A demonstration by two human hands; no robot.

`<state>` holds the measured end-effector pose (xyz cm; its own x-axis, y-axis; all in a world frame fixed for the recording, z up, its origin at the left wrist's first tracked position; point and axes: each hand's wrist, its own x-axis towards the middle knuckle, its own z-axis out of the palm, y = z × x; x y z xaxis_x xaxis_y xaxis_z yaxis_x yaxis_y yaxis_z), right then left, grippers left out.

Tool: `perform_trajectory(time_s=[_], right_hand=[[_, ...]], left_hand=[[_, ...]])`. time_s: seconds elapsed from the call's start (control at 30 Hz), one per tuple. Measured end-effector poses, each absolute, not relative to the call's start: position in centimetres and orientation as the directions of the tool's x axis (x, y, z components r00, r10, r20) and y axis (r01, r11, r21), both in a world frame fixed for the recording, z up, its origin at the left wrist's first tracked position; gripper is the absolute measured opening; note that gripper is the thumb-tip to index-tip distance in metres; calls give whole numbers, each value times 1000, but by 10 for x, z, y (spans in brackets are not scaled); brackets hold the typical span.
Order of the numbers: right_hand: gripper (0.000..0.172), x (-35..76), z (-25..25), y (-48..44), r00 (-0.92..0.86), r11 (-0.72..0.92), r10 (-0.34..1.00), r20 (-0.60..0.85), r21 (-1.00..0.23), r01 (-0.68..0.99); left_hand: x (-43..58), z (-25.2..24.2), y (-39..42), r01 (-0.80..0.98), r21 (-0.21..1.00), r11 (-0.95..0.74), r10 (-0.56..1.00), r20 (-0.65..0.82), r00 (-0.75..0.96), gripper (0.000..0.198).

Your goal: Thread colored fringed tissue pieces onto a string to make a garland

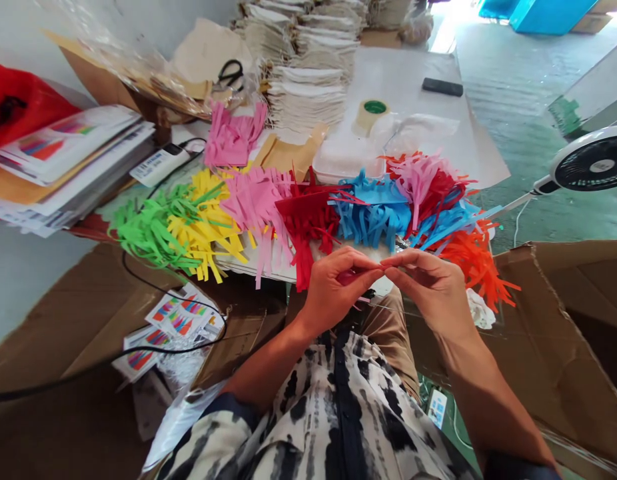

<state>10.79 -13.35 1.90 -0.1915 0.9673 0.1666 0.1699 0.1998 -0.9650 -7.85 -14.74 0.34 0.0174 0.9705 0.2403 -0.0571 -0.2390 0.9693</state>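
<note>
Paper fringes in bright colours lie in a row in front of me: a green fringe (153, 233), a yellow fringe (203, 227), a pink fringe (256, 207), a red fringe (308, 217), a blue fringe (371, 210) and an orange fringe (473, 263). My left hand (336, 290) and my right hand (428, 287) meet at the fingertips just below the row. A small red paper scrap (346, 277) shows in my left hand. The fingers of my right hand pinch a thin strand, too fine to make out.
Stacks of cream cloth bags (303, 87) rise behind the fringes, beside black-handled scissors (231, 75), a tape roll (371, 115) and a phone (442, 87). Printed sheets (63, 160) lie left, a fan (588, 160) stands right, and an open cardboard box (563, 333) sits below.
</note>
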Motion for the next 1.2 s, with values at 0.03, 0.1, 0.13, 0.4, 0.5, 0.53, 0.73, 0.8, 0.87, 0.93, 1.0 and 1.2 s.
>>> perform_trajectory(time_s=[0.03, 0.1, 0.13, 0.4, 0.5, 0.53, 0.73, 0.8, 0.87, 0.93, 1.0, 1.2], right_hand=[[12, 108, 18, -133, -195, 192, 967, 162, -970, 150], [10, 108, 17, -133, -188, 176, 971, 149, -974, 142], [9, 109, 16, -134, -174, 168, 974, 142, -975, 147], [10, 112, 7, -135, -116, 117, 988, 107, -990, 83], [9, 109, 3, -138, -169, 108, 980, 102, -994, 30], [12, 109, 2, -139, -170, 115, 980, 108, -993, 32], [2, 110, -1, -141, -73, 304, 953, 295, -926, 223], [2, 110, 2, -142, -104, 359, 933, 344, -881, 307], [2, 111, 6, -143, -80, 373, 926, 370, -857, 354], [4, 115, 9, -143, 33, 353, 923, 384, -877, 327], [5, 120, 8, -142, 155, 333, 914, 374, -913, 238], [16, 126, -4, -138, -102, 115, 989, 106, -990, 84]], left_hand=[[-78, 1, -147, -92, 976, -200, 979, 202, 21, 15], [-76, -3, -147, -173, 979, -112, 992, 121, 44, 18], [-76, -5, -147, -210, 975, -76, 994, 91, 62, 20], [-73, -9, -145, -343, 936, -73, 988, 114, 101, 25], [-70, -10, -145, -356, 930, -97, 990, 127, 61, 22], [-69, -11, -144, -355, 930, -97, 991, 124, 53, 22], [-71, -12, -142, -235, 971, -45, 984, 84, 159, 26], [-74, -11, -144, -97, 993, -73, 967, 94, 236, 27], [-76, -11, -148, 36, 995, -94, 948, 78, 308, 32], [-79, -12, -153, 126, 988, -87, 928, 34, 372, 38], [-80, -14, -157, 162, 984, -79, 914, 6, 407, 43], [-73, -19, -155, 173, 983, -66, 919, -8, 395, 46]])
